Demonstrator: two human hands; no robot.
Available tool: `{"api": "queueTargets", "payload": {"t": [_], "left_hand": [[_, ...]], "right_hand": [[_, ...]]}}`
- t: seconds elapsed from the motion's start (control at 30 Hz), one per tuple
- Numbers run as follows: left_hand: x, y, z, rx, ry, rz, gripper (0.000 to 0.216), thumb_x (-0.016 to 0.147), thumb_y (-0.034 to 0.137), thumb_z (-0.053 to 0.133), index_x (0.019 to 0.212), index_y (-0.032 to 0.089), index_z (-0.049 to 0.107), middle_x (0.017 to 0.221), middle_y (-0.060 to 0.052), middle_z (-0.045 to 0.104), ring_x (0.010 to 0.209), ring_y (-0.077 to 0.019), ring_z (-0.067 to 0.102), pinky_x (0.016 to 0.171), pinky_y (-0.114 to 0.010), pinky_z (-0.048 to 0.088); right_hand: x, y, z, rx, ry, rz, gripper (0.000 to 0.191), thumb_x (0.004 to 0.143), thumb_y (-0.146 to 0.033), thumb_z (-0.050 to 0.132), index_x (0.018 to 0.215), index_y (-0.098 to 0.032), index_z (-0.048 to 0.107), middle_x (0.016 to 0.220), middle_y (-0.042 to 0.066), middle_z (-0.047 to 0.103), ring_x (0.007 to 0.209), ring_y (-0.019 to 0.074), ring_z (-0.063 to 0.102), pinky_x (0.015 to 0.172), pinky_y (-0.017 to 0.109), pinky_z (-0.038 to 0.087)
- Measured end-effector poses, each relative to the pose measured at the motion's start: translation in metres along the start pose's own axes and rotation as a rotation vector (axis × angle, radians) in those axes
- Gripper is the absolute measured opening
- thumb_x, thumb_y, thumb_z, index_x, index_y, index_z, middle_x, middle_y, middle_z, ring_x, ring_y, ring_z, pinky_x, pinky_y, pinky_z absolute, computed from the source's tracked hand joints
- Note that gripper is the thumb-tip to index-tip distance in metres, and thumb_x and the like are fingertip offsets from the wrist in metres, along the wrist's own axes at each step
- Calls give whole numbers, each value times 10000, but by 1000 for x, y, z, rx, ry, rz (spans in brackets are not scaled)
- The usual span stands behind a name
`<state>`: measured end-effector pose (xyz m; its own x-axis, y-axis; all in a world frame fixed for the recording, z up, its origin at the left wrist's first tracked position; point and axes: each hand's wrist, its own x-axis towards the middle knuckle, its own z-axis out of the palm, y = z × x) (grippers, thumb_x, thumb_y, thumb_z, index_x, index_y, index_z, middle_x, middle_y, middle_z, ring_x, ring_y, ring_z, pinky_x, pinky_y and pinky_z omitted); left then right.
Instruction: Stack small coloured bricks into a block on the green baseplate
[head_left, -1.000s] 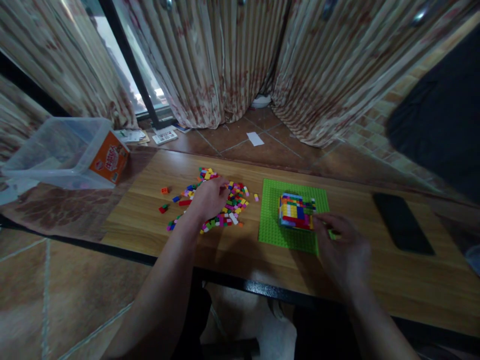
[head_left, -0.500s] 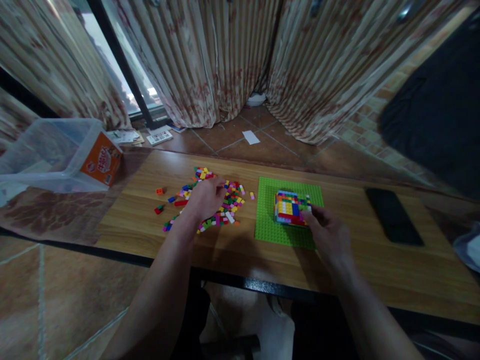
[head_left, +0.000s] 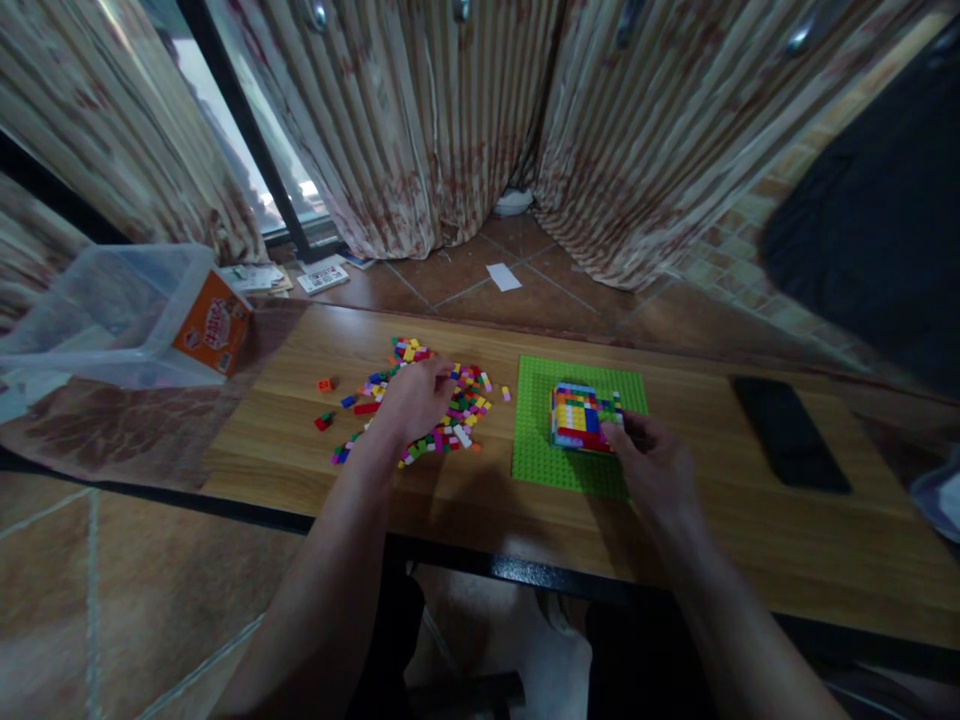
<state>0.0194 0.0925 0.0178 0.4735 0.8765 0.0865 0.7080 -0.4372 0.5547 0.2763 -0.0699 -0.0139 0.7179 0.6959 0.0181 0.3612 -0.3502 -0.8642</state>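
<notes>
A loose pile of small coloured building bricks (head_left: 466, 405) lies spread on the table's left half. My left hand (head_left: 420, 400) is over the middle of it, fingers bent down among the bricks; whatever is between the fingertips is hidden. To the right, a low block built of toy bricks (head_left: 576, 420), in yellow, blue, red, green and white, sits on a green studded baseplate (head_left: 532, 460). My right hand (head_left: 656, 465) grips this build at its right front corner, the thumb on the near side and the other fingers curled behind.
The wooden table (head_left: 480, 510) has a dark front edge. A dark phone-like slab (head_left: 789, 433) lies at its right. Beyond its left end stands a clear plastic box (head_left: 112, 320) with an orange label. A few single bricks (head_left: 325, 385) lie left of the pile. Curtains (head_left: 420, 130) hang behind.
The view has shifted slightly, so the table and box appear a little farther right. Both hands stay in nearly the same places, the left over the pile and the right at the build.
</notes>
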Motion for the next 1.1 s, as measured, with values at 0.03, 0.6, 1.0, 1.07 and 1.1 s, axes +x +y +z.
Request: {"api": "queueTargets", "payload": {"t": [0.03, 0.6, 1.0, 1.07, 1.1], "left_hand": [[0, 0, 0, 0, 1, -2, 252, 886, 162, 536, 1031, 157, 742, 973, -93, 780, 874, -220, 712, 816, -312, 544], [0, -5, -5, 9, 45, -16, 276, 909, 192, 542, 1106, 168, 734, 1023, -84, 790, 917, -215, 733, 848, -314, 564], [1, -23, -5, -105, 28, 47, 220, 842, 103, 592, 941, 169, 777, 940, -62, 804, 848, -183, 737, 802, -265, 569], [-1, -25, -9, -99, 1, 68, 206, 843, 101, 593, 880, 169, 785, 894, -54, 803, 818, -175, 732, 766, -246, 561], [-2, -25, -11, -101, -15, 83, 206, 843, 101, 594, 860, 168, 788, 879, -51, 803, 808, -170, 728, 753, -237, 555]], "right_hand": [[0, 0, 0, -3, -4, -5, 557, 759, -554, 692, 1096, -115, 755, 1018, 163, 794, 863, 282, 747, 780, 418, 578], [6, 3, -5, 67, -32, 71, 516, 794, -609, 619, 986, -158, 778, 907, 99, 796, 837, 258, 722, 758, 378, 526], [5, -10, -10, 30, 70, 189, 450, 793, -526, 618, 963, -146, 788, 799, 78, 761, 738, 230, 670, 657, 333, 475], [5, -15, -11, -26, 96, 225, 476, 785, -506, 624, 1022, -129, 795, 849, 99, 771, 776, 244, 674, 678, 344, 479], [5, -16, -12, -44, 115, 243, 484, 779, -496, 626, 1033, -121, 797, 865, 108, 773, 789, 252, 675, 685, 350, 479]]}}
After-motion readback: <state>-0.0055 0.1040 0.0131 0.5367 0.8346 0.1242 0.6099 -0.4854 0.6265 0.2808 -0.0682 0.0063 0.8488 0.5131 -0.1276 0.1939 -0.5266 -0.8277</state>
